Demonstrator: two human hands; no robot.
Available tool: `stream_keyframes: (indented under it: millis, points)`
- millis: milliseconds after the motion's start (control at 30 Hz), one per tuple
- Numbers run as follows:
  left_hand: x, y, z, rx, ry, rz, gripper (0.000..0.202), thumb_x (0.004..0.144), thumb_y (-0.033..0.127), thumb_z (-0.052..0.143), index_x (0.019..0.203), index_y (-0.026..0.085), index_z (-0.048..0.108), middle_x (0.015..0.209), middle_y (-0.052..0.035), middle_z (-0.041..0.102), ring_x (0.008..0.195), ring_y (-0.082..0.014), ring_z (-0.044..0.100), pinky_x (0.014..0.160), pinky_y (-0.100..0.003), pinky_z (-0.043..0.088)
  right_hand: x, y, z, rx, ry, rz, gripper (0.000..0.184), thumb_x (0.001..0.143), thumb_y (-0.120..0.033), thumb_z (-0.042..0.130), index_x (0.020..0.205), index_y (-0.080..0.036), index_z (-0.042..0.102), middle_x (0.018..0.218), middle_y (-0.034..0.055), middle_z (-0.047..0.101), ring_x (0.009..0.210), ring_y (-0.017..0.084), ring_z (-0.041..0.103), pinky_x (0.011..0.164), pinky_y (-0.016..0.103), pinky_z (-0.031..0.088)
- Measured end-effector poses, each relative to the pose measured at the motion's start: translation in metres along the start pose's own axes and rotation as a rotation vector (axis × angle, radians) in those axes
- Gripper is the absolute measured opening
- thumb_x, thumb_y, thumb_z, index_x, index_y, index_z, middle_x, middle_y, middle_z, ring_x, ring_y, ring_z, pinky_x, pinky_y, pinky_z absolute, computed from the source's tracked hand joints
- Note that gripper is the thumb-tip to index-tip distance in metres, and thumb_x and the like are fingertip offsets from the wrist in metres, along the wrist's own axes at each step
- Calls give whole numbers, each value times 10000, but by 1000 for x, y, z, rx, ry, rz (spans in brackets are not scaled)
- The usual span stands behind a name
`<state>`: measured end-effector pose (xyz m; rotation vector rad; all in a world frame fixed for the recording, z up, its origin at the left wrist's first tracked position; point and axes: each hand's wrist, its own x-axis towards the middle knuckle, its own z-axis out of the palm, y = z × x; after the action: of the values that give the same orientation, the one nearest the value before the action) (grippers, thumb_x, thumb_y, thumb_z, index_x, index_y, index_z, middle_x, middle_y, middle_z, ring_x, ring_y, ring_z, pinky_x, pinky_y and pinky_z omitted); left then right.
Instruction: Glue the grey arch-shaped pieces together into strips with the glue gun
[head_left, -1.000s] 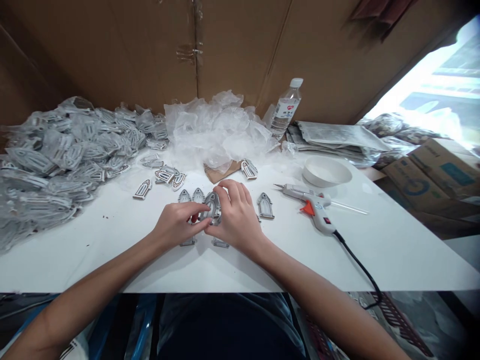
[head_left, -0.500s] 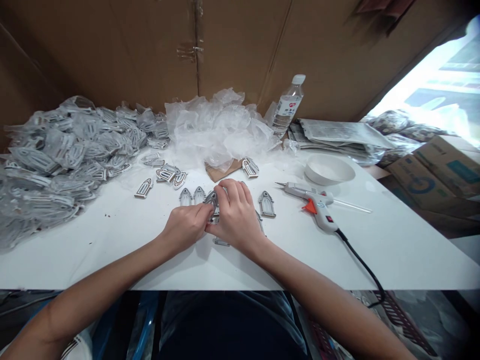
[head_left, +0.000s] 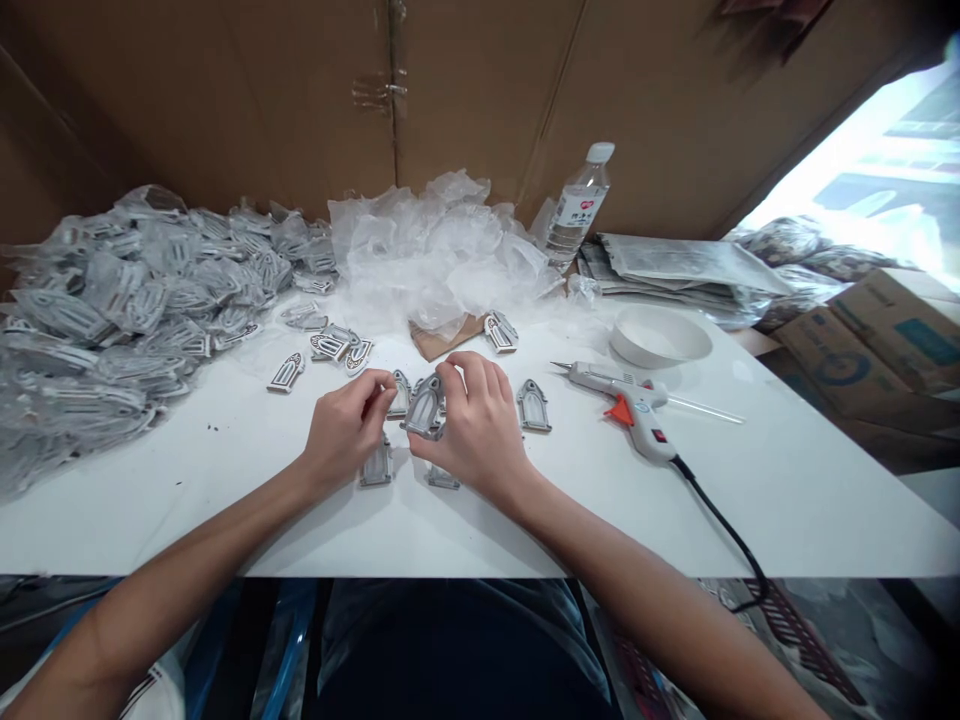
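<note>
My right hand (head_left: 484, 425) grips a small grey arched window-shaped piece (head_left: 424, 408) by its right edge, tilted a little above the table. Just left of it, my left hand (head_left: 349, 428) is apart from that piece, with thumb and fingertips pinched together; whatever lies between them, if anything, is too small to make out. Similar grey arched pieces lie around my hands: one below the left fingers (head_left: 376, 465), one behind the held piece (head_left: 401, 393), another partly under my right hand (head_left: 444, 478). A further arched piece (head_left: 534, 407) rests to the right.
A hot glue gun (head_left: 637, 405) with a black cord lies at the right, near a white round dish (head_left: 660, 338). Bagged pieces (head_left: 135, 300) are heaped at the left. Crumpled clear plastic bags (head_left: 442, 250) and a water bottle (head_left: 577, 210) stand along the cardboard wall (head_left: 472, 90).
My left hand has let go of the arched piece and moved left, away from it. The piece stays in my right hand, now showing its face more fully.
</note>
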<state>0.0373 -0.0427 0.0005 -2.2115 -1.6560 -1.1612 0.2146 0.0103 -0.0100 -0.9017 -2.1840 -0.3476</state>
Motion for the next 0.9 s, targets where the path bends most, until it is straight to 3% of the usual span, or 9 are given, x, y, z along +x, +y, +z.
stream_keyframes:
  millis: [233, 500, 700, 900]
  points:
    - [-5, 4, 10, 36, 21, 180, 129, 865, 263, 669, 976, 197, 683, 647, 62, 631, 538, -64, 548, 552, -192, 388, 0, -3, -1, 0, -10, 4, 526, 690, -366, 601, 1100, -37, 587, 1136, 169, 529, 1086, 268, 465, 996, 403, 388]
    - [-9, 3, 20, 139, 45, 255, 162, 914, 206, 586, 825, 196, 721, 534, 49, 570, 486, -93, 523, 496, -240, 337, 1, -6, -1, -54, 9, -29, 457, 691, -366, 591, 1023, -52, 605, 1108, 153, 545, 1071, 255, 474, 1006, 385, 372]
    - [-8, 6, 22, 237, 5, 258, 207, 914, 134, 503, 806, 176, 674, 600, 20, 609, 507, -111, 535, 506, -263, 294, 0, -8, 0, -60, -16, -30, 468, 671, -376, 615, 1017, -60, 600, 1123, 152, 547, 1091, 259, 467, 1029, 388, 350]
    - [-8, 5, 25, 216, -33, 176, 154, 916, 133, 476, 851, 175, 609, 657, 18, 652, 517, -106, 542, 500, -249, 263, 1, -5, 0, -59, -51, 1, 514, 676, -413, 635, 1039, -50, 599, 1103, 162, 541, 1078, 271, 471, 1006, 399, 364]
